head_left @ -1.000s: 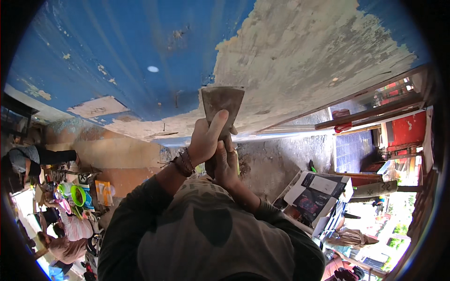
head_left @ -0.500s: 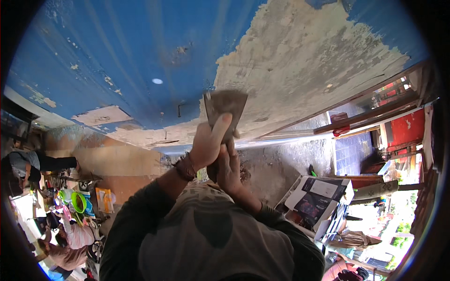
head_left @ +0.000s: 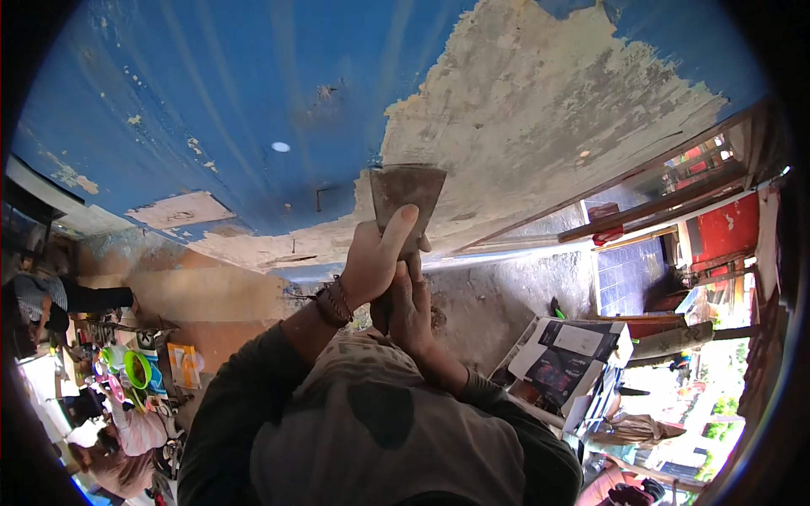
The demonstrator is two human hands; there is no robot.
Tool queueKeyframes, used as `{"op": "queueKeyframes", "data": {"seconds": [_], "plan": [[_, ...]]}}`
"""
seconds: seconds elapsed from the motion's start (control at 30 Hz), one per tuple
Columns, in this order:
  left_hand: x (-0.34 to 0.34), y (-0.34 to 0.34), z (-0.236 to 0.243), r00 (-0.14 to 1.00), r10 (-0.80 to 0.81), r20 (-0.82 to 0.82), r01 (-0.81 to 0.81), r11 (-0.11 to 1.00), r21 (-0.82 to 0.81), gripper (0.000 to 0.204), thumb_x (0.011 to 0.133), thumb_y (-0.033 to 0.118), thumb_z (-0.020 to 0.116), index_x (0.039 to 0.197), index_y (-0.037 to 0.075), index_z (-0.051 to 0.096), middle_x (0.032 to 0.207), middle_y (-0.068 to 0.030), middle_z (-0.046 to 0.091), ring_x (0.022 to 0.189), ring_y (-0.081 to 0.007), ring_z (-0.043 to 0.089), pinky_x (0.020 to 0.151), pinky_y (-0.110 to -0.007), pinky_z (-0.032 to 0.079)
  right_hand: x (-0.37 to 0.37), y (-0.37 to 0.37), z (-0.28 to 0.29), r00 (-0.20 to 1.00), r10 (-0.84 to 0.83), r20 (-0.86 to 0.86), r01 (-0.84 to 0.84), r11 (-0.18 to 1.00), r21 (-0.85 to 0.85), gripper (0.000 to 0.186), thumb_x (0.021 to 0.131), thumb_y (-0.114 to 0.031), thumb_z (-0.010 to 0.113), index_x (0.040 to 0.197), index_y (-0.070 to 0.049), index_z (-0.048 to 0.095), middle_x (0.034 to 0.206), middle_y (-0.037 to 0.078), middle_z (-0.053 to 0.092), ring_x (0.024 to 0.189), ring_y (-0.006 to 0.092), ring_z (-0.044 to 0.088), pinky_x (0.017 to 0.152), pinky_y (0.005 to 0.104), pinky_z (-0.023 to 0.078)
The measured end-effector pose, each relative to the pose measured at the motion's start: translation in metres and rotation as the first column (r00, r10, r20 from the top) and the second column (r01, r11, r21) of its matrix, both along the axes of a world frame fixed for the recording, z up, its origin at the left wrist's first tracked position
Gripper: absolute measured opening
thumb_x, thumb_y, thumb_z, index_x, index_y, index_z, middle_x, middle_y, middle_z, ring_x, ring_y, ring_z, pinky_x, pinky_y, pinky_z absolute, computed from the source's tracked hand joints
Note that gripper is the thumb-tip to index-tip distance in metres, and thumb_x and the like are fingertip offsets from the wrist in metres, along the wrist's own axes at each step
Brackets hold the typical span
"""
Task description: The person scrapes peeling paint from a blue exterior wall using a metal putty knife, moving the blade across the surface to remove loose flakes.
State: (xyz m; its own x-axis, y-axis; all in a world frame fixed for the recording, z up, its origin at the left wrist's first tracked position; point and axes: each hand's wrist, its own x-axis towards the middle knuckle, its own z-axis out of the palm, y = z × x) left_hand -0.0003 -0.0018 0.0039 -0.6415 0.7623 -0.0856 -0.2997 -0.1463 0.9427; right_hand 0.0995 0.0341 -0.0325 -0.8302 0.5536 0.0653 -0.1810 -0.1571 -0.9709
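Both my hands are closed on a paint scraper (head_left: pixel 409 187) with a wide, flat, dull metal blade. My left hand (head_left: pixel 374 260) grips it higher up, its thumb stretched along the lower blade and a braided bracelet at the wrist. Lower down, my right hand (head_left: pixel 411 314) wraps the handle, which the fingers mostly hide. The blade's far edge is against or very near the wall (head_left: pixel 253 84), where blue paint meets a large pale stripped patch (head_left: pixel 523 110). Ragged paint edges border that patch.
A smaller bare patch (head_left: pixel 181 209) and a small hook (head_left: pixel 321 198) mark the blue wall on the left. Right of me stands an open printed carton (head_left: pixel 574 354). Further left are a green ring-shaped item (head_left: pixel 137 369) and people, one in a striped top (head_left: pixel 40 295).
The scraper has shifted slightly right against the wall and its blade looks sharper, less blurred. A little more pale surface shows left of the blade. Both hands keep their grip.
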Motion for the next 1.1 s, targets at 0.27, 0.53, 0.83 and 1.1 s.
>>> {"op": "queueKeyframes", "data": {"seconds": [0.27,0.53,0.83,1.1], "plan": [[0.0,0.001,0.006,0.999,0.004,0.042,-0.005,1.0,0.027,0.048,0.09,0.041,0.047,0.071,-0.002,0.058,0.056,-0.0064,0.055,0.045,-0.0131,0.054,0.043,-0.024,0.041,-0.005,0.002,0.015,0.997,0.06,-0.048,-0.062,0.997,-0.046,0.041,0.097,-0.023,0.034,0.13,0.001,0.028,0.076,0.0,0.049,0.059,0.0031,0.042,0.049,0.0182,0.035],[0.003,-0.001,0.022,0.998,0.048,0.048,-0.05,0.998,0.046,0.043,0.091,0.037,0.047,0.077,-0.002,0.057,0.062,-0.007,0.057,0.045,-0.0137,0.054,0.043,-0.026,0.042,-0.006,0.002,0.016,1.0,-0.006,-0.026,0.008,0.996,0.089,0.034,0.095,-0.016,0.036,0.12,0.006,0.037,0.088,0.016,0.052,0.075,0.0183,0.051,0.062,0.0356,0.043],[0.008,-0.003,0.02,0.997,0.077,-0.002,-0.077,0.997,0.005,0.045,0.091,0.038,0.047,0.072,-0.002,0.055,0.056,-0.0076,0.054,0.042,-0.014,0.052,0.042,-0.026,0.041,-0.005,-0.009,0.018,0.985,-0.152,-0.083,0.169,0.951,0.26,0.032,0.095,-0.019,0.036,0.117,0.005,0.038,0.093,0.013,0.055,0.082,0.0179,0.052,0.064,0.0358,0.045],[0.002,-0.003,0.004,0.999,0.033,0.02,-0.034,0.999,0.03,0.043,0.091,0.037,0.047,0.078,-0.004,0.054,0.061,-0.0093,0.056,0.043,-0.0167,0.054,0.041,-0.026,0.042,-0.007,-0.013,0.032,0.993,-0.098,-0.064,0.099,0.995,0.009,0.033,0.097,-0.023,0.035,0.117,0.003,0.039,0.081,0.003,0.051,0.068,0.0062,0.043,0.06,0.0214,0.039]]}}
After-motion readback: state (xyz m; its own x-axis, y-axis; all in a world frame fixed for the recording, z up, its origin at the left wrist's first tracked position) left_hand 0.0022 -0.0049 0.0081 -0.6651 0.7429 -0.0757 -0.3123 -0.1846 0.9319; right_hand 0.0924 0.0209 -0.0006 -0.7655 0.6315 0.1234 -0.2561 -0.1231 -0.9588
